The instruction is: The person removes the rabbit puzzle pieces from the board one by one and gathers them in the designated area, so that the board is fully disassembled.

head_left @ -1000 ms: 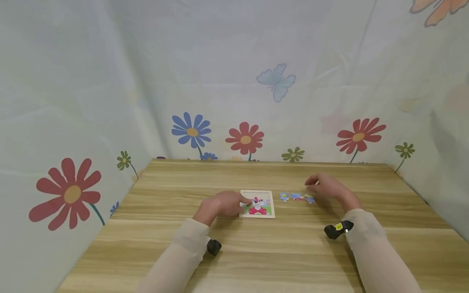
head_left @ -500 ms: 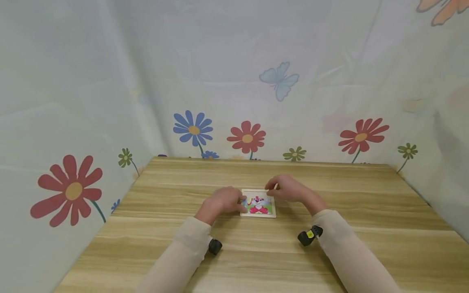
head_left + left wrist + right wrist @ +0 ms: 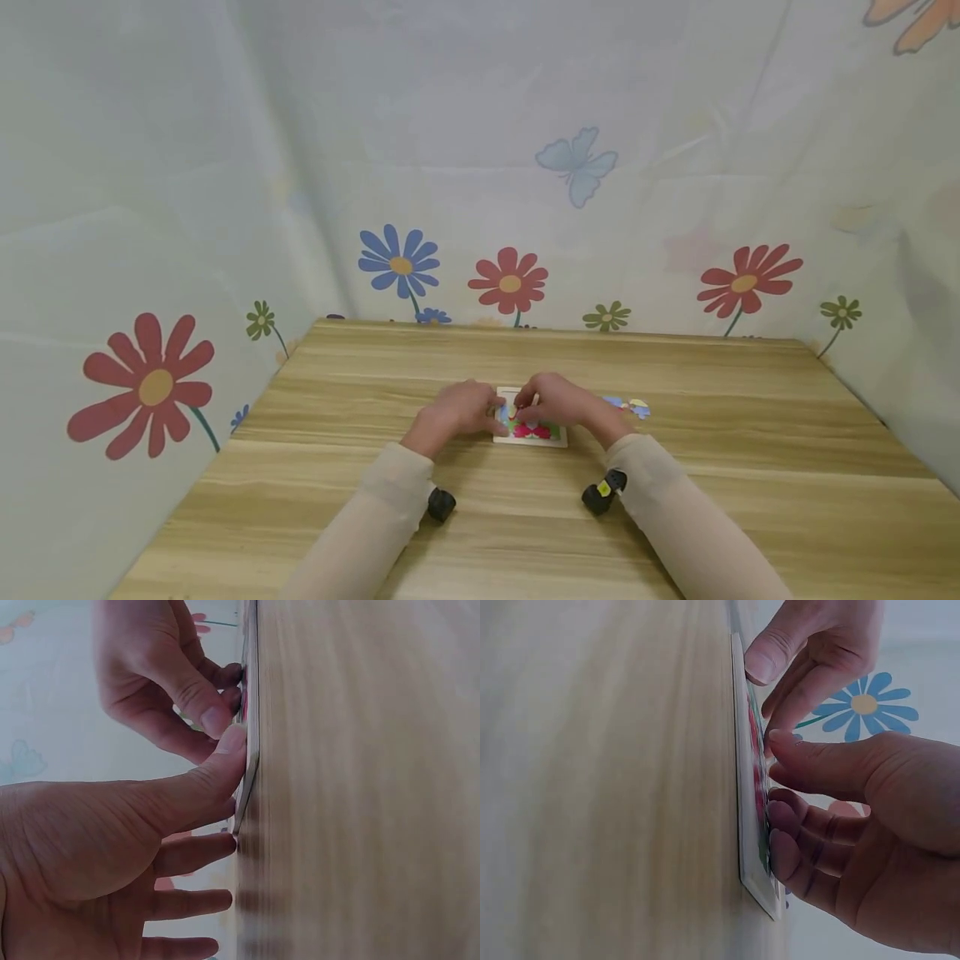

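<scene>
A small jigsaw puzzle in a pale wooden frame (image 3: 529,443) lies flat on the table, its pink animal picture partly covered by my hands. My left hand (image 3: 462,407) rests at the frame's left side; in the left wrist view its thumb (image 3: 229,742) touches the frame and the other fingers are fairly straight. Over the upper middle of the puzzle is my right hand (image 3: 558,400), thumb and fingers bent toward each other as if around a puzzle piece, which the fingers hide. In the right wrist view its fingertips (image 3: 783,817) are at the puzzle's surface.
Loose blue and yellow puzzle pieces (image 3: 636,408) lie on the wooden table (image 3: 525,525) right of the frame, partly behind my right wrist. A curtain (image 3: 420,150) with printed flowers and butterflies hangs behind the table. A small black camera sits at each wrist.
My right hand has moved left from the loose pieces to over the puzzle, and the leftmost loose piece no longer shows there. My left hand has stayed at the frame, its index finger drawn back.
</scene>
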### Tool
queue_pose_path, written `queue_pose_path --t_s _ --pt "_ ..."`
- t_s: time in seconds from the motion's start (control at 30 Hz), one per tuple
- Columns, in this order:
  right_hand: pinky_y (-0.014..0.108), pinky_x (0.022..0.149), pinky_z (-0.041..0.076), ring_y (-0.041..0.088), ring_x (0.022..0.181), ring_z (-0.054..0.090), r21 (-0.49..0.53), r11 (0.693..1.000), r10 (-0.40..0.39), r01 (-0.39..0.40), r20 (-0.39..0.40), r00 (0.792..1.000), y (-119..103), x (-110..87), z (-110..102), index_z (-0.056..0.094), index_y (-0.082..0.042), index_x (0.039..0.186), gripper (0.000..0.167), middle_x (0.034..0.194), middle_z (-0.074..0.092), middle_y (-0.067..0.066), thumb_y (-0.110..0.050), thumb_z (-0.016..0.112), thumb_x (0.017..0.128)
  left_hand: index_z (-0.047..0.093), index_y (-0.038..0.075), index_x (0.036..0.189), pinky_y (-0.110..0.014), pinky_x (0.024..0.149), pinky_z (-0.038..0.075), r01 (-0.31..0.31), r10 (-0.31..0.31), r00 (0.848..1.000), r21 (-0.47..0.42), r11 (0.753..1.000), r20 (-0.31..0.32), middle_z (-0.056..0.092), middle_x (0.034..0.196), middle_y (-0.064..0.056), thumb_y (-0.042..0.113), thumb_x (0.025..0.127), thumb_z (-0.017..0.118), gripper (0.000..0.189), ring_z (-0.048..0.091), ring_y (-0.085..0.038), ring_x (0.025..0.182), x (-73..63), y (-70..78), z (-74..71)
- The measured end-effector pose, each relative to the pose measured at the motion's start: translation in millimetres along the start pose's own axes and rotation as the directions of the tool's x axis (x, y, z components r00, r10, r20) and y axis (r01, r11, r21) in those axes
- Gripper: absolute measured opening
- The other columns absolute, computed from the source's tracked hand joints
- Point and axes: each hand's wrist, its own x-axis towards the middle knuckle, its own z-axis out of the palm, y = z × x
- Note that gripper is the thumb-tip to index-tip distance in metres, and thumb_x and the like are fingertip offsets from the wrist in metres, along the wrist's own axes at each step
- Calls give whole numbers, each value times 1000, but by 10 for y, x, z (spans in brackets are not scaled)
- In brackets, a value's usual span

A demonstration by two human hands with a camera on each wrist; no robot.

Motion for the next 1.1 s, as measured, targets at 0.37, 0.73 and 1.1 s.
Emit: queue_pose_path --t_s 0.37,0.73,1.1 --pt "28 69 49 12 72 55 46 994 96 -95 -17 995 -74 52 10 73 -1 100 16 84 66 3 -6 78 85 61 8 138 -42 108 41 -127 127 992 -5 992 17 49 149 -13 44 89 73 61 50 -30 133 3 -105 -6" --pt "31 75 53 15 79 59 93 984 156 -153 -26 987 -85 66 37 73 2 106 23 95 70 7 -3 79 84 61 12 138 -35 102 45 -91 95 995 -128 988 28 47 151 -11 44 88 75 61 54 -28 127 48 -171 46" --pt "30 71 52 16 76 58 122 973 198 -194 -22 980 -84 67 61 72 2 103 22 89 67 5 -4 80 84 61 9 138 -32 86 45 -83 87 996 -164 983 19 57 143 -10 40 88 77 62 58 -21 102 30 -147 42"
